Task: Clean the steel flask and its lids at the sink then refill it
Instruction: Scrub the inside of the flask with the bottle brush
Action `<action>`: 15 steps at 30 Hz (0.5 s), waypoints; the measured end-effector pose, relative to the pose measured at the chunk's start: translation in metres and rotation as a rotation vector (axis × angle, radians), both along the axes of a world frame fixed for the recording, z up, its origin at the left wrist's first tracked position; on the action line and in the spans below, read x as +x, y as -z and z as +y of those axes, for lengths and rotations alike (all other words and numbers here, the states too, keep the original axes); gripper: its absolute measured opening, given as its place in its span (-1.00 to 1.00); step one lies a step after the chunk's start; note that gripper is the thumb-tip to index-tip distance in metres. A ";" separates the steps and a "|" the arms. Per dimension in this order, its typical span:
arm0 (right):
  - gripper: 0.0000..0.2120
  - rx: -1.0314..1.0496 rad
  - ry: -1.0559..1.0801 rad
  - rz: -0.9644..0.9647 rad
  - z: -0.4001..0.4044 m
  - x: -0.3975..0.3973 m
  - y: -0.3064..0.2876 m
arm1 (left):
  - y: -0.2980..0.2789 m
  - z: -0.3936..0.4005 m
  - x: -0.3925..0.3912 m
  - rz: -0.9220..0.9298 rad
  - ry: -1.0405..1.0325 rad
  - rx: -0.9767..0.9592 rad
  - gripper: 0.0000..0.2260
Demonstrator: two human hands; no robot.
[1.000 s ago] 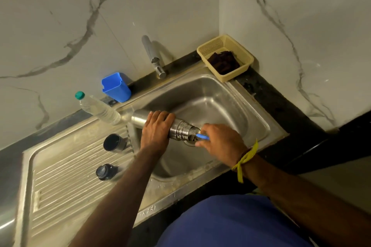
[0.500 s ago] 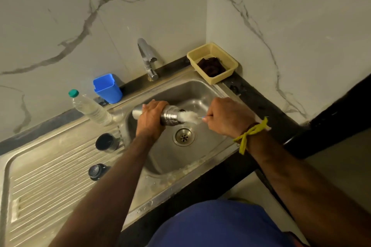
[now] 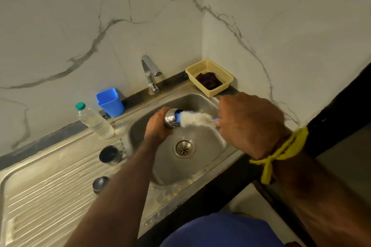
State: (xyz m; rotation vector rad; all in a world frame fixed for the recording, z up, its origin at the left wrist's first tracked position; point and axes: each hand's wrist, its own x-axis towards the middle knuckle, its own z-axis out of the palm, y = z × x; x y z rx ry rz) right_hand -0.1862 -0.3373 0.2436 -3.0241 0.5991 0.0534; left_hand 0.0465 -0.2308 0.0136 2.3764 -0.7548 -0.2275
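- On the ribbed draining board (image 3: 50, 196) at the left, two dark lids sit apart from each other: the larger cup lid (image 3: 110, 155) farther back, the smaller stopper lid (image 3: 99, 184) nearer. Neither has shifted since the earlier frames.
- A clear plastic bottle (image 3: 94, 121) with a green cap stands tilted at the far edge of the board, and just right of it a blue plastic cup (image 3: 110, 102) rests against the wall, both as before.
- The left hand (image 3: 157, 126) grips the steel flask (image 3: 171, 117), fingers curled around the body, holding it on its side above the sink (image 3: 200, 166). A second ago much of the body showed; now only the mouth end is visible past the fingers.
- The tap (image 3: 150, 74) stands behind the basin, no water visible from it.
- The bottle brush (image 3: 195, 119) has come out: earlier its head was inside the flask, now white bristles lie in the open between flask and right hand, only the blue tip near the mouth.
- The right hand (image 3: 249, 124), with a yellow thread (image 3: 281, 152) at its wrist, closes on the brush's handle; it has moved farther right.
- A cream basket (image 3: 209, 65) holding something dark sits in the far right corner.
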 end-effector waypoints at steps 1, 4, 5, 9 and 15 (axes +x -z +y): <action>-0.72 -0.007 0.009 0.026 0.002 -0.001 -0.003 | 0.001 -0.003 0.001 -0.003 0.008 -0.001 -0.41; -0.69 0.025 0.053 0.096 0.008 -0.004 -0.013 | 0.007 -0.004 0.002 0.025 -0.014 0.006 -0.43; -0.70 0.023 0.070 0.081 0.006 -0.005 -0.015 | 0.010 -0.002 0.004 0.055 -0.046 0.017 -0.45; -0.76 -0.033 0.082 -0.073 -0.005 -0.001 -0.013 | 0.022 0.010 0.012 0.102 -0.169 0.070 -0.44; -0.78 0.212 0.114 -0.299 -0.018 0.004 0.050 | 0.021 0.014 -0.001 0.392 -0.230 -0.133 -0.29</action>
